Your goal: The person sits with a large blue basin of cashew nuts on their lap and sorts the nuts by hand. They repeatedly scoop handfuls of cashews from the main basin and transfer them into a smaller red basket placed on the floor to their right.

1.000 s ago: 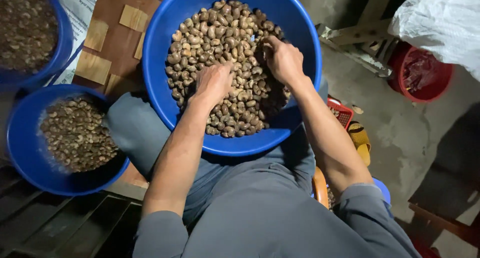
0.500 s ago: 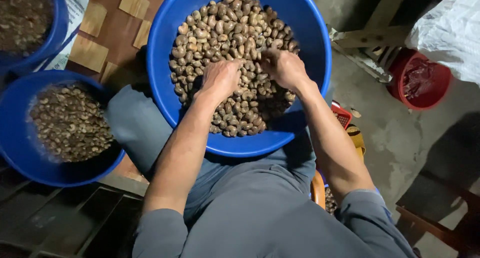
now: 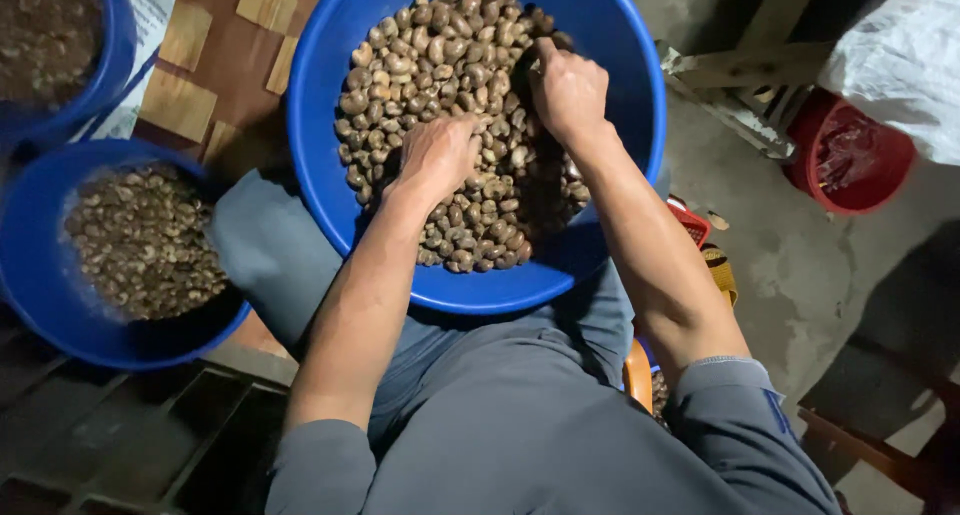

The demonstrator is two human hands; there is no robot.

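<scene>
Down on the rough concrete floor [image 3: 800, 275], big blue basin [image 3: 620, 95] on the lap, left hand [image 3: 435, 157] and right hand [image 3: 568, 90] both curled loosely into the nuts [image 3: 430, 65], red bucket [image 3: 850, 160] nearby.

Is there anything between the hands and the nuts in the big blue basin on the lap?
Nothing visible. The left hand and right hand rest directly on the nuts inside the big blue basin.

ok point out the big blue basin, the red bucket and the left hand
big blue basin [image 3: 625, 95], head view, bare inner wall on its right side
red bucket [image 3: 850, 165], head view, its inside, right of the basin
left hand [image 3: 435, 155], head view, back of the hand on the nuts
</scene>
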